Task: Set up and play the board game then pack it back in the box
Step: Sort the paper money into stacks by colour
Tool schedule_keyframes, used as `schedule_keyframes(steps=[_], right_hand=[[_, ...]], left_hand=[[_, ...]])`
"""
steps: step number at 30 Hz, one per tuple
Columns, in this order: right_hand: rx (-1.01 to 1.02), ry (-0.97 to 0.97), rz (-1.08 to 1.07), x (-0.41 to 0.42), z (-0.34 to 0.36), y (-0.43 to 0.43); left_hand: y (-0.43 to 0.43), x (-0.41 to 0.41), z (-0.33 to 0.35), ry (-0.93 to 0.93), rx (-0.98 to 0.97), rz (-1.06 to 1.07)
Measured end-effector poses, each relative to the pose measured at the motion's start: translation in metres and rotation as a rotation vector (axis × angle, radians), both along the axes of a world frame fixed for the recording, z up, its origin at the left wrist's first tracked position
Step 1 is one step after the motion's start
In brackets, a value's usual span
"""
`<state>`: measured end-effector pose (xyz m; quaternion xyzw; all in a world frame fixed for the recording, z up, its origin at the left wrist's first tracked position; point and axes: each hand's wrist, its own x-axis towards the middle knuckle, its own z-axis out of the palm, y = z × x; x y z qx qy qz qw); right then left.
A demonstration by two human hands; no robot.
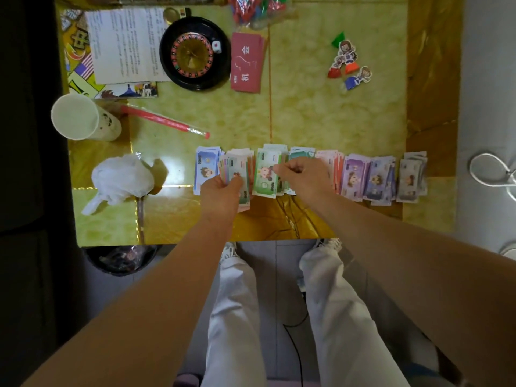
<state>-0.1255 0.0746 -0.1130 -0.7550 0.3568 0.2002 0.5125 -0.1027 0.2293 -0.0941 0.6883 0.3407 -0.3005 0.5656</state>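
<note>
Left hand grips fanned wad of play notes, thumb on top, over near part of table. Right hand pinches edge of green note, just beside wad. Sorted notes lie in a row: blue stack at left end, purple stacks, grey stack at right end. Farther back: roulette wheel with die on rim, red cards beside it, character pawns well apart to right.

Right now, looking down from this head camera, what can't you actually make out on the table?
All in the head view:
- Printed sheet: text too small and blurred to read.
- Bag of coloured pieces: cut off by the top edge.
- Teal notes: mostly hidden under the right hand.
- Its grip: pinching the green note or merely touching, unclear.
- Fanned notes in the left hand: lower ones overlapped, values unreadable.
</note>
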Motion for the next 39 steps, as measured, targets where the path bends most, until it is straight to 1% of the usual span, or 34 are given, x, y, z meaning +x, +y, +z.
schedule_keyframes(steps=[3,6,9,11,13,16,18,22,26,30,34,39], right_hand=[[-0.073,0.007,-0.021,0.003,-0.006,-0.009],[-0.126,0.041,0.009,0.004,-0.013,-0.009],[-0.154,0.011,0.009,0.005,-0.017,-0.006],[-0.117,-0.023,-0.03,0.003,-0.015,-0.004],[-0.005,-0.058,-0.046,0.003,-0.011,-0.005],[0.174,-0.067,0.015,-0.001,-0.003,-0.008],[0.204,-0.08,0.017,-0.002,0.002,-0.012],[0.144,-0.055,0.028,-0.008,0.004,-0.031],[0.107,0.018,-0.025,-0.023,0.001,-0.051],[0.058,0.038,-0.082,-0.031,-0.001,-0.061],[0.066,0.048,-0.113,-0.028,-0.002,-0.062],[0.043,0.05,-0.094,-0.021,-0.006,-0.064]], left_hand=[[-0.002,0.001,-0.003,-0.024,0.03,-0.015],[-0.004,0.001,-0.007,-0.038,0.044,-0.038],[-0.008,0.001,-0.007,-0.033,0.028,-0.041],[-0.012,0.0,-0.007,-0.033,0.008,-0.039],[-0.017,0.0,-0.006,-0.03,-0.026,-0.049],[-0.027,-0.001,-0.002,-0.028,-0.046,-0.087],[-0.034,-0.002,0.001,-0.02,-0.058,-0.105],[-0.045,-0.004,0.003,0.03,-0.091,-0.079],[-0.046,-0.007,0.0,0.036,-0.031,-0.081],[-0.047,-0.01,-0.004,0.033,0.001,-0.104],[-0.049,-0.012,-0.005,0.02,-0.005,-0.109],[-0.05,-0.011,-0.011,0.018,0.006,-0.107]])
